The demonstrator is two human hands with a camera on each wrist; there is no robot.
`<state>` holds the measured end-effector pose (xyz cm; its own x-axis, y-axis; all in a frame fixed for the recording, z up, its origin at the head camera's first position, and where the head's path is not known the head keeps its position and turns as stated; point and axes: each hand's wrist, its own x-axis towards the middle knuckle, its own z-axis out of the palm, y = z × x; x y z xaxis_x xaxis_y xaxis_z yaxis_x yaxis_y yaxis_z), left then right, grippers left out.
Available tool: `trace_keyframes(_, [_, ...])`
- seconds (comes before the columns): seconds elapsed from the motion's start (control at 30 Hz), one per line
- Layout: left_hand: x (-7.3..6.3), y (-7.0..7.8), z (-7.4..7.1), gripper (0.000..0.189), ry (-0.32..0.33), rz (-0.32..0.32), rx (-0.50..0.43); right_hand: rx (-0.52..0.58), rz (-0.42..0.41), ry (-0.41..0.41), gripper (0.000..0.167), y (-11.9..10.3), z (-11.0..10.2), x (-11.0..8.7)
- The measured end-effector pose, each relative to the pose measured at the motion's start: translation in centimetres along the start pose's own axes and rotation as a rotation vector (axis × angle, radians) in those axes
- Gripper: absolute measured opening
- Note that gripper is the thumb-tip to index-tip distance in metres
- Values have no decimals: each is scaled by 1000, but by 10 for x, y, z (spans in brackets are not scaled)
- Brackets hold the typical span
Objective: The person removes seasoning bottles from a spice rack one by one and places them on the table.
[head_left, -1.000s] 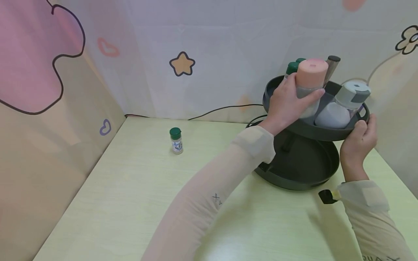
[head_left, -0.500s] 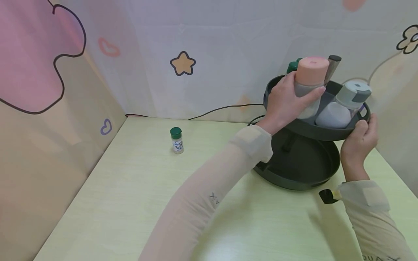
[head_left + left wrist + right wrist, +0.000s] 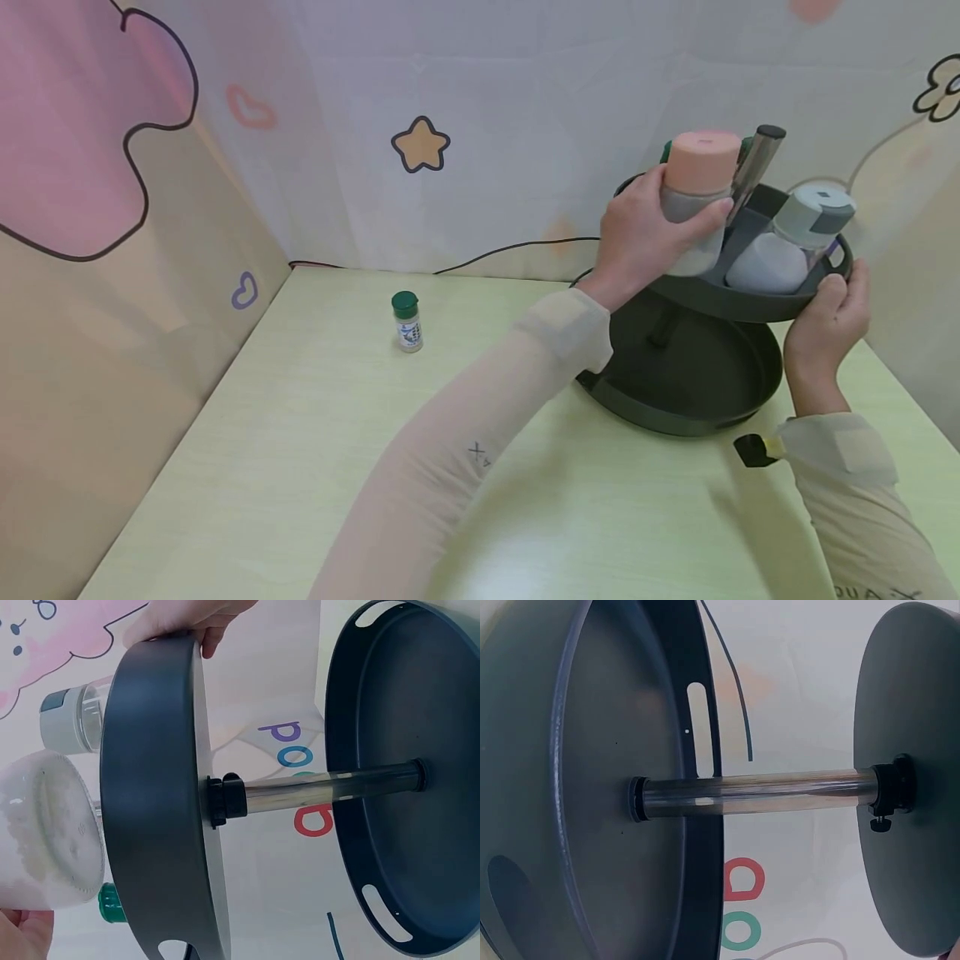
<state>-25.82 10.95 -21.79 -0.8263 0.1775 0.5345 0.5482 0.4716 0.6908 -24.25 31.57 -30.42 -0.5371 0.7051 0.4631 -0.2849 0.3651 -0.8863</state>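
Note:
My left hand (image 3: 637,229) grips a clear jar with a pink lid (image 3: 702,165) over the upper tray (image 3: 750,308) of a dark two-tier round stand. In the left wrist view the underside of the jar (image 3: 49,829) shows just past the tray's rim. My right hand (image 3: 828,333) holds the upper tray's rim at its right side, by the handle slot. In that tray a clear jar with a pale grey-green lid (image 3: 780,250) leans beside the stand's metal pole (image 3: 757,171). Green caps (image 3: 112,903) show partly behind the pink-lidded jar.
The lower tray (image 3: 690,375) sits on the pale table (image 3: 262,467). A small green-capped shaker bottle (image 3: 407,322) stands alone at the table's back left. A thin black cable (image 3: 517,245) runs along the printed back curtain toward the stand.
My left hand has shifted slightly left with the pink-lidded jar, baring more of the metal pole. The right hand stays at the upper tray's rim.

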Motion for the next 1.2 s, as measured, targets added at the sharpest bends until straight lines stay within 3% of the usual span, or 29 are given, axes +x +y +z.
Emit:
trace_keyframes(0.27, [-2, -5, -5, 47, 33, 13, -22, 3, 19, -14, 36, 0, 0, 1])
trace_keyframes(0.47, [-4, -11, -7, 47, 64, 16, -56, 28, 17, -10, 31, -1, 0, 0])
trace_keyframes(0.7, [-8, -17, -9, 48, 42, -9, -84, -26, -34, -4, 22, 2, 0, 1])
trace_keyframes(1.2, [-17, -31, -15, 49, 51, -6, -110, -28, -1, -2, 22, 2, 0, 2])
